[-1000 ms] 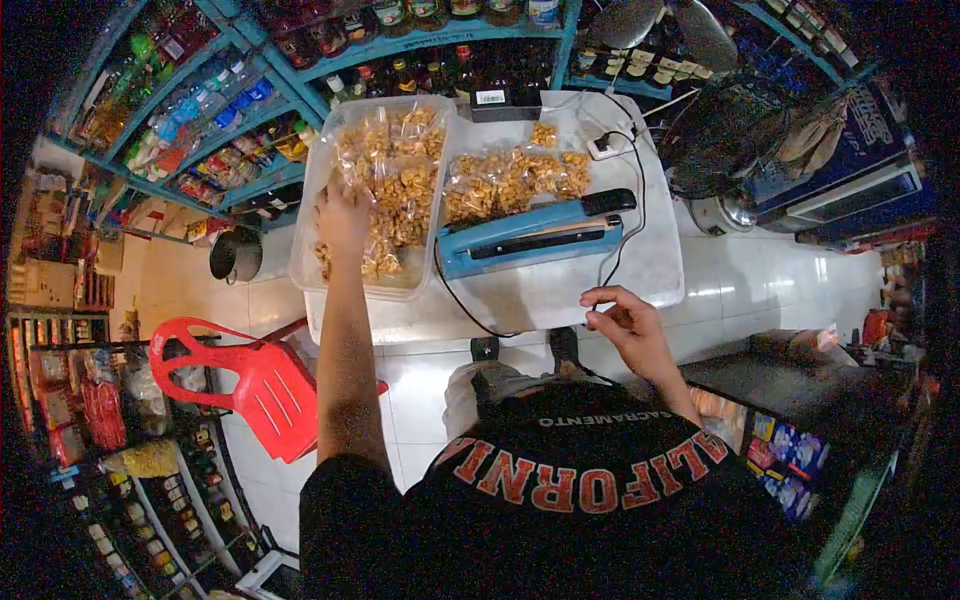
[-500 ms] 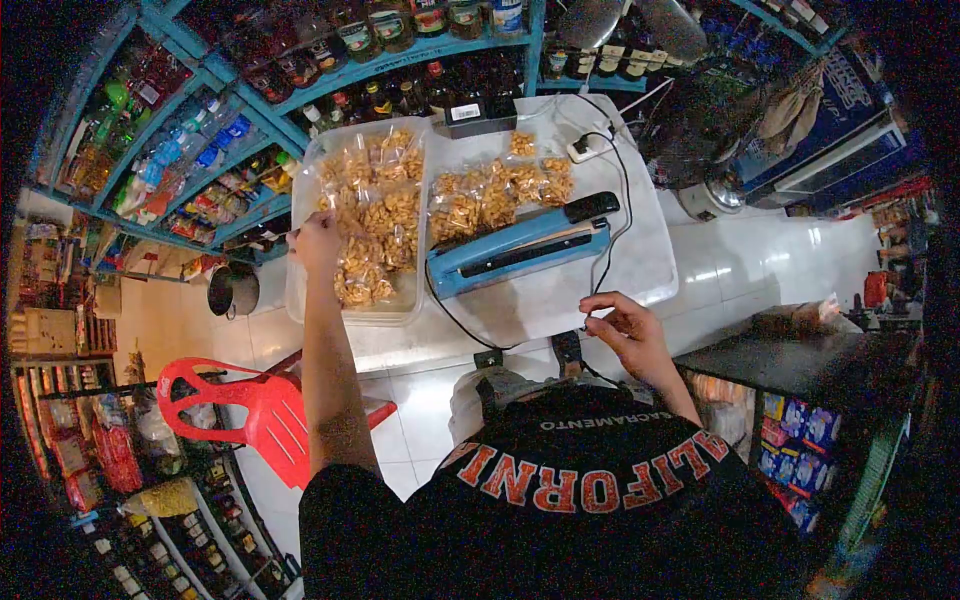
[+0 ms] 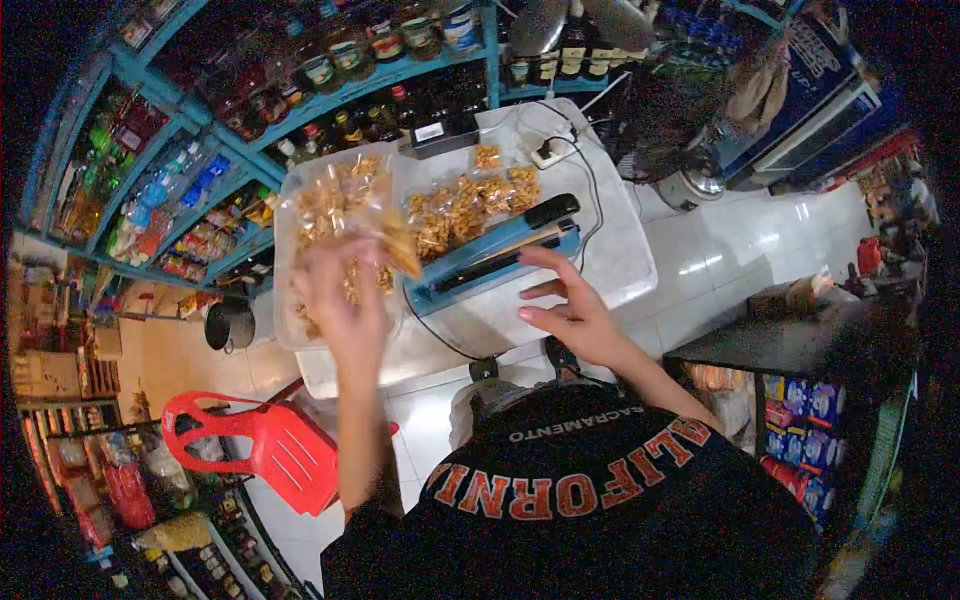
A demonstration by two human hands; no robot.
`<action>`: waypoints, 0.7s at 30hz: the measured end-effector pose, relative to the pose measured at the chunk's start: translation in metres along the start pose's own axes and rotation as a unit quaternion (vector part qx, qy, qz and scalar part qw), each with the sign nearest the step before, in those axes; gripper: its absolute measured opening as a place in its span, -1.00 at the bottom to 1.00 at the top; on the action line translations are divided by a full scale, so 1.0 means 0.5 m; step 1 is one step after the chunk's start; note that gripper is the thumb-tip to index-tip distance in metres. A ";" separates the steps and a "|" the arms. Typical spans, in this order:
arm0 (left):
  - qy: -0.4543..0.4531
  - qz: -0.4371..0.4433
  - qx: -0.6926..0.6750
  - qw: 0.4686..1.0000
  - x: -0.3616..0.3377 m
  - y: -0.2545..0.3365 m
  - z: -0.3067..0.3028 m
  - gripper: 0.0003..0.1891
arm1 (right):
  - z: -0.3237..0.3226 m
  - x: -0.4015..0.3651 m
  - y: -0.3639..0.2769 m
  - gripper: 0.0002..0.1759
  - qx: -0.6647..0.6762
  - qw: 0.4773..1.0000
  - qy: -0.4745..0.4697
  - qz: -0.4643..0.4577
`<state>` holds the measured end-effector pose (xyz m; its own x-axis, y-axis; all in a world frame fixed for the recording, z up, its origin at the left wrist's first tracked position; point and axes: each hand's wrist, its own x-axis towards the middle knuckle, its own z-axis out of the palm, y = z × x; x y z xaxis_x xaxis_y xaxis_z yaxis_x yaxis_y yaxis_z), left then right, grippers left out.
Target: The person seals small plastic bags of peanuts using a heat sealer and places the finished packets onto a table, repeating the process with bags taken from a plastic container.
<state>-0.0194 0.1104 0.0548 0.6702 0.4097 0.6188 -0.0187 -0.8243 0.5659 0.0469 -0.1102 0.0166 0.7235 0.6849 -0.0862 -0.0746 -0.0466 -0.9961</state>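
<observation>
My left hand point(image 3: 345, 285), blurred by motion, is over the right part of a clear plastic tub point(image 3: 288, 250) of bagged brown snacks. It grips a snack bag point(image 3: 402, 250), also smeared. A blue heat sealer point(image 3: 490, 262) with a black handle lies on the white table point(image 3: 625, 240), right of the tub. Over the sealer's near edge is my right hand point(image 3: 565, 305), fingers apart and holding nothing. Behind the sealer, several filled snack bags point(image 3: 470, 205) lie in a row.
A white power socket point(image 3: 552, 152) with cords is at the table's back. Shelves of bottles point(image 3: 380, 75) stand behind. On the floor at the left are a red plastic chair point(image 3: 290, 450) and a dark pot point(image 3: 230, 322). A dark counter point(image 3: 790, 345) is at the right.
My left hand has moved right from the tub's left side, now with a snack bag. My right hand has moved up and left to the sealer and opened. The view has shifted slightly.
</observation>
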 end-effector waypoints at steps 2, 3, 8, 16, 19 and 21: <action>-0.017 0.001 -0.037 0.999 -0.029 0.069 0.036 -0.94 | 0.005 0.002 -0.009 -0.34 0.052 0.999 0.012 -0.004; -0.019 0.006 -0.044 0.999 -0.040 0.093 0.047 -0.94 | 0.004 0.001 -0.004 -0.28 0.092 0.995 -0.014 -0.022; -0.101 0.054 -0.147 0.982 -0.063 0.175 0.084 -0.92 | -0.013 -0.034 -0.010 -0.22 0.149 0.987 -0.037 -0.050; -0.130 0.082 -0.170 0.973 -0.069 0.194 0.111 -0.77 | -0.029 -0.048 -0.028 -0.25 0.147 0.984 0.016 -0.102; -0.154 0.001 -0.284 0.947 -0.057 0.221 0.113 -0.63 | -0.045 -0.048 -0.023 -0.26 0.128 0.985 -0.028 -0.111; -0.150 -0.082 -0.366 0.915 -0.050 0.221 0.120 -0.55 | -0.048 -0.051 -0.024 -0.26 0.120 0.984 -0.058 -0.116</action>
<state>0.0063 -0.0142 0.0694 0.8802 0.2883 0.3770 -0.3176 -0.2325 0.9193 0.0458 -0.1446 0.0302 0.6578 0.7362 0.1593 -0.0869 0.2843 -0.9548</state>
